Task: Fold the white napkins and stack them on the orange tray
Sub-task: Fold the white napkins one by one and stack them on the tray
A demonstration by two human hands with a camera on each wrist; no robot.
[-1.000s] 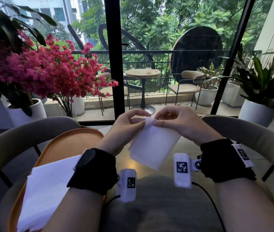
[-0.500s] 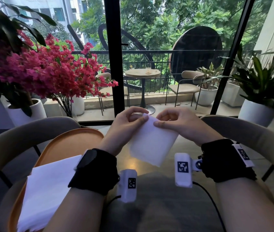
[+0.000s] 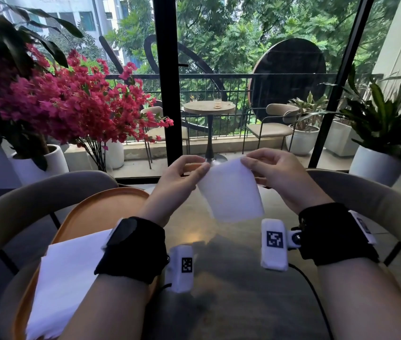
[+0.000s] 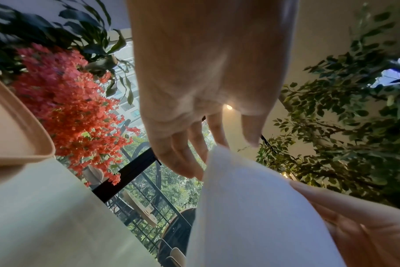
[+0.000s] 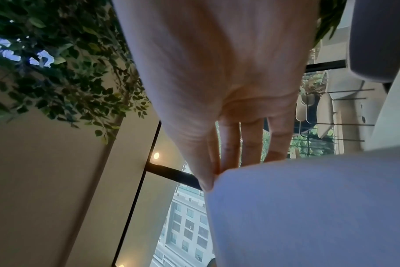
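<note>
Napkin in hand: I see one white napkin (image 3: 230, 190) held up above the counter (image 3: 219, 278), hanging from its top edge.
Left hand (image 3: 180, 177): thumb and fingers pinch the napkin's upper left corner.
Right hand (image 3: 275, 170): pinches the upper right corner; from the right wrist view I cannot tell how many layers sit in that pinch.
Napkin pile (image 3: 69, 285): white sheets lying on the near part of the orange tray (image 3: 101, 207), to my left.
Surroundings: pink flowers (image 3: 72, 106) behind the tray; potted plant (image 3: 385, 119) far right.
</note>
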